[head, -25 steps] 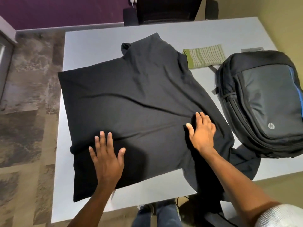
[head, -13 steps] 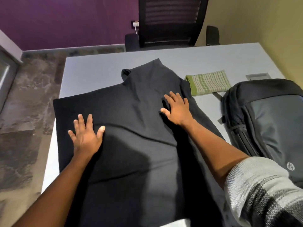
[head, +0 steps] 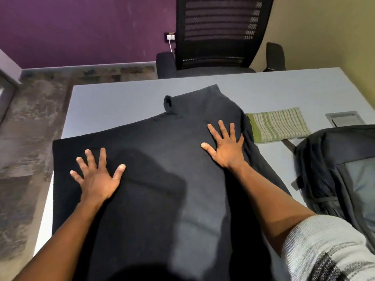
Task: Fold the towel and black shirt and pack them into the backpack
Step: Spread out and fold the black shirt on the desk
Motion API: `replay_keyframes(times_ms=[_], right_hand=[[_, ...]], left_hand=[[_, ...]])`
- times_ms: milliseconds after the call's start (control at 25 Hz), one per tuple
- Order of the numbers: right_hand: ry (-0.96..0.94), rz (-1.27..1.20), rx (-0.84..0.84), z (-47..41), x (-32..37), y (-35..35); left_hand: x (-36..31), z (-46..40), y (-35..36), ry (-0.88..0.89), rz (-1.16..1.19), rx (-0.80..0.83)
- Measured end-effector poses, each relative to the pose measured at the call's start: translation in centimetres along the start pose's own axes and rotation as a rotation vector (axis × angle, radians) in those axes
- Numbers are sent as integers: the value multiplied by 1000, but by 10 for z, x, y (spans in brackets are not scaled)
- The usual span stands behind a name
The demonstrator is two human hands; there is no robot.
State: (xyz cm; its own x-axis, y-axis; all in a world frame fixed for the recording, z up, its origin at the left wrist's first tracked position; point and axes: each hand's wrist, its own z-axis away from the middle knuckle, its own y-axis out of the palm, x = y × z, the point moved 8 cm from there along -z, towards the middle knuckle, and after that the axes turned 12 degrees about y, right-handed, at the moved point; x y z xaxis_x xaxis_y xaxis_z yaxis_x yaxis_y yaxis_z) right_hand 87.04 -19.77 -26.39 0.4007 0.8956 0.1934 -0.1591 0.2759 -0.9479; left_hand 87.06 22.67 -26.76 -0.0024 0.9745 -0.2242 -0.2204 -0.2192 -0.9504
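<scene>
Pressing flat on the black shirt point(head: 162, 159), the left hand point(head: 97, 177) spreads its fingers, gripping nothing. That shirt lies spread across the grey surface point(head: 113, 102). The right hand point(head: 225, 145) presses it too, fingers straight. Just beside lies the folded striped towel point(head: 280, 126). Rightmost, the backpack point(head: 332, 171) lies on the surface; its inside is hidden, no readable writing.

Right sleeve point(head: 324, 252): white knit, grey-black stripes; forearms bare
</scene>
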Motion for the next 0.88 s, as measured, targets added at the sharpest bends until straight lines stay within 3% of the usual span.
replay_keyframes(times_ms=[600,760,880], right_hand=[[208,38,-53,-33,-33,-11],[202,38,-41,-33,-30,-11],[187,10,-63,-13,-18,-14]], left_hand=[[-18,-94,-15,256,-132,-94],[-20,-97,-21,300,42,-71],[-40,-44,-32,283,169,-199]])
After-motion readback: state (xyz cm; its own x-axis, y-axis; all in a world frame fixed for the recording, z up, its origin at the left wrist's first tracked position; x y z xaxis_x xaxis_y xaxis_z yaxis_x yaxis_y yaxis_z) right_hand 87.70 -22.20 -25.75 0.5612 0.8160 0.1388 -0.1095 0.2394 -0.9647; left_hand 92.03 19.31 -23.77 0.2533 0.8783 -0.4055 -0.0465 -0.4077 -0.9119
